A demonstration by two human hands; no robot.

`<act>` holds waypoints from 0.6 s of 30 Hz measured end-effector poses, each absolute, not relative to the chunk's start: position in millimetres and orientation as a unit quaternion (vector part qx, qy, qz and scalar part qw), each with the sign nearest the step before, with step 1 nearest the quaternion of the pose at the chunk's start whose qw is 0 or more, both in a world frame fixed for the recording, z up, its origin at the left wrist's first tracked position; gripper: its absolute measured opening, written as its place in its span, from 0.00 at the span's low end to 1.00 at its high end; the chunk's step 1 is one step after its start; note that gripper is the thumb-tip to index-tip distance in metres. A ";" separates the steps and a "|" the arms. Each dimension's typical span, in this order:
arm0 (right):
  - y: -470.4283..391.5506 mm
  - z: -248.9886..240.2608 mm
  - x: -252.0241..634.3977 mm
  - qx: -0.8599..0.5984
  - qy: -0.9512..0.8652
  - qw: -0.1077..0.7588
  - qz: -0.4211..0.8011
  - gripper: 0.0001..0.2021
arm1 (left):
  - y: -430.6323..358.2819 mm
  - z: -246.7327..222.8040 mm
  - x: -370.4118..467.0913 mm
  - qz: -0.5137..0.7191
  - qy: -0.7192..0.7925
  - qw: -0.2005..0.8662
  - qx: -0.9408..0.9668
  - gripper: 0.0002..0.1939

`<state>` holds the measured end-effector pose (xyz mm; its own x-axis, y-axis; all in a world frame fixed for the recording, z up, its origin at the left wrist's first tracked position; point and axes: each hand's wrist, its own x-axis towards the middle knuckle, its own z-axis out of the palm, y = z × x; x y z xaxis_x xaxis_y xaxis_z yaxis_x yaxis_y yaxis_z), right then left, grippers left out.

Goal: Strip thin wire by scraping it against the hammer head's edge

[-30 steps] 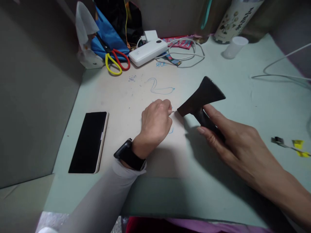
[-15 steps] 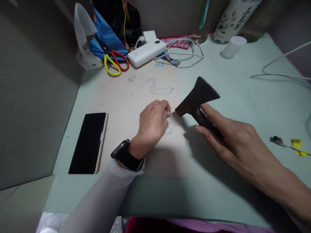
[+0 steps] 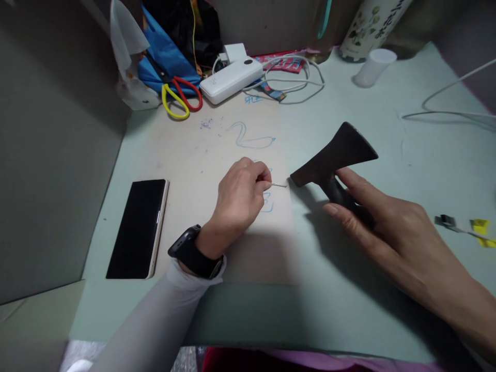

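Note:
My left hand (image 3: 242, 191), with a black watch on its wrist, pinches a thin metal pin (image 3: 279, 185) that points right, over the drawn-on paper (image 3: 186, 155). My right hand (image 3: 391, 222) grips the handle of a dark metal hammer-like tool (image 3: 337, 152). The tool's broad, flared end faces the upper right. Its narrow end is just right of the pin's tip, with a small gap between them. Blue marker drawings lie beside and partly under my left hand.
A black-screened phone (image 3: 137, 230) lies at the left. Behind are scissors (image 3: 182, 98), a white power bank (image 3: 231, 80) with a coiled cable, a small translucent cup (image 3: 374, 68) and a printed bottle (image 3: 372, 28). A connector with yellow tape (image 3: 480, 227) is at the right.
My right hand has moved the tool to the right, away from my left hand. More of the pin now shows between them. My left hand is slightly further left in view.

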<state>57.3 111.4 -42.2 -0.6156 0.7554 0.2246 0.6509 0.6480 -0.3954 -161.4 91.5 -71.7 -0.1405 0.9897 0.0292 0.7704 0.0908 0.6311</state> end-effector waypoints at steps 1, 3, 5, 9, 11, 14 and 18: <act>111.1 -42.7 57.5 -0.396 -0.887 0.190 0.141 0.29 | 91.5 -71.5 -161.6 0.264 0.707 0.209 0.622 0.08; 110.6 -42.7 57.3 -0.393 -0.887 0.195 0.147 0.29 | 91.9 -70.8 -162.1 0.265 0.706 0.213 0.621 0.08; 109.6 -41.1 56.7 -0.391 -0.886 0.197 0.153 0.28 | 92.6 -69.8 -162.5 0.262 0.709 0.225 0.615 0.08; 106.2 -35.9 55.2 -0.398 -0.884 0.181 0.168 0.25 | 93.5 -68.5 -163.4 0.265 0.707 0.245 0.608 0.08; 104.8 -35.1 55.0 -0.402 -0.882 0.172 0.177 0.24 | 93.5 -68.3 -164.0 0.269 0.704 0.250 0.608 0.08; 103.9 -37.3 55.6 -0.397 -0.883 0.174 0.182 0.24 | 93.5 -68.2 -164.7 0.273 0.703 0.256 0.605 0.09; 104.2 -41.2 55.4 -0.371 -0.893 0.187 0.171 0.23 | 94.0 -68.4 -165.1 0.279 0.703 0.258 0.602 0.08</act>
<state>55.4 104.2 -41.2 -0.6543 0.7274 0.2070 0.5991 0.6656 -0.4451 -165.1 94.0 -68.4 -0.1426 0.9894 -0.0277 0.7013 0.1208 0.7025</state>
